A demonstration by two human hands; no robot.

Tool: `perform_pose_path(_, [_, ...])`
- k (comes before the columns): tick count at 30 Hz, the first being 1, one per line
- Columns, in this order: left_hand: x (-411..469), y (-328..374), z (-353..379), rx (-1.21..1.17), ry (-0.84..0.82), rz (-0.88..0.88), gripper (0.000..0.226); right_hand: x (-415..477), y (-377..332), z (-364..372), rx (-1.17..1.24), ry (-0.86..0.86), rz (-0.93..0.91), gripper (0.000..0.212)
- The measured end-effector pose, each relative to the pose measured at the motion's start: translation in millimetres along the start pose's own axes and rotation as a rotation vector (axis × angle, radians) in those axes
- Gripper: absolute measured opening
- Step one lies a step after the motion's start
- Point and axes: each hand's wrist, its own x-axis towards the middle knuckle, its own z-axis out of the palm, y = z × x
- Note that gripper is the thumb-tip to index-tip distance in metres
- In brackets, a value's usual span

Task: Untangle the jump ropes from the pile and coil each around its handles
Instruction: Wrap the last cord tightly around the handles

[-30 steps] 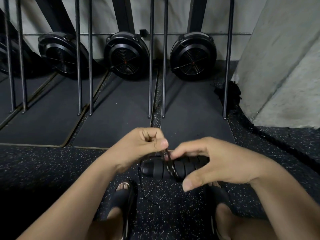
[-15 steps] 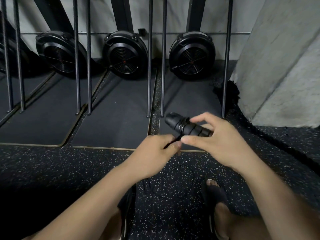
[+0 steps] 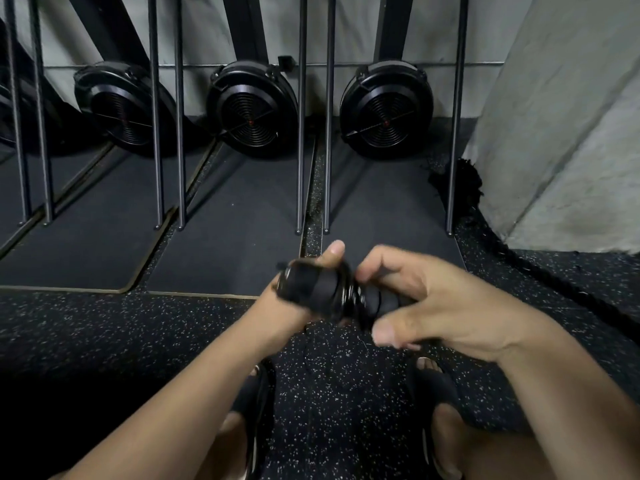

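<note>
1. Two black sandals (image 3: 437,389) stand on the speckled floor (image 3: 104,341).
2. Just above, the black jump rope handles (image 3: 311,289) lie roughly crosswise. Their left end is tilted up and away, and cord (image 3: 349,301) is wound round the middle.
3. The left hand (image 3: 272,308) grips the left end, though it is blurred. The right hand (image 3: 443,299) curls round the right end.
4. Beyond lie dark mats (image 3: 225,244), upright bars (image 3: 302,133) and fan wheels (image 3: 252,112).

Upright bars (image 3: 302,133) ahead; pillar (image 3: 561,116) right; speckled floor (image 3: 104,334) open.
</note>
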Motion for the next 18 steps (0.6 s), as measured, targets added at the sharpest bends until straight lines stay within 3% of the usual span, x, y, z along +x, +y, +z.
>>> perform_pose_path(1, [-1.3,-4.5,3.9,0.047,0.029,0.004,0.032,0.8,-0.5,-0.1,0.059,0.070,-0.025,0.045])
perform_pose_path(5, [-5.5,2.2,19.4,-0.026,-0.049,-0.184,0.062,7.9,3.1,-0.9,-0.006,0.413,-0.087,0.052])
perform_pose_path(8, [-9.5,3.9,21.4,0.175,-0.118,-0.138,0.051,14.8,11.9,-4.6,-0.219,0.660,-0.062,0.049])
perform_pose_path(10, [-13.3,5.0,22.8,0.292,-0.193,-0.102,0.038,18.4,21.4,-13.0,-0.453,0.731,-0.019,0.049])
perform_pose_path(14, [-12.2,8.4,12.9,0.501,-0.261,0.002,0.032,19.3,29.6,-21.5,-0.736,0.543,0.124,0.054])
perform_pose_path(18, [-9.8,14.9,-11.4,0.425,-0.278,-0.017,0.023,17.0,31.4,-16.6,-0.859,0.278,0.246,0.062])
